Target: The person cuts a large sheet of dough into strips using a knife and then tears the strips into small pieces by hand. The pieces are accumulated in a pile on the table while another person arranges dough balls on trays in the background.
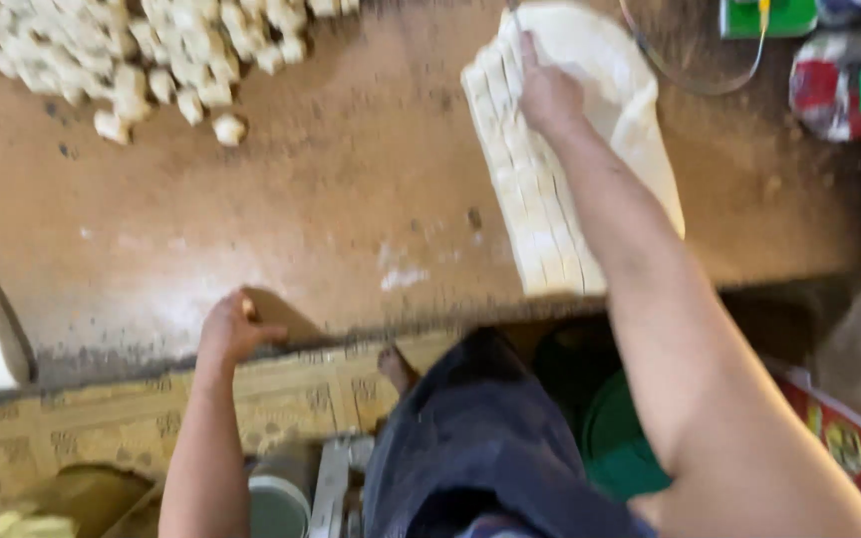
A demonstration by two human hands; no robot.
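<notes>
Nearest the camera, the right arm reaches far-right across a brown, floury work surface (281, 199). Right hand (548, 95) lies palm-down w/ fingers spread on a scored dough slab (540, 199) – pressing, not gripping. Keep pressure flat & even so strips stay joined. Cut dough pieces (151, 60) sit far-left. Left hand (234, 329) curls over the near edge – can't tell if it holds anything.
</notes>
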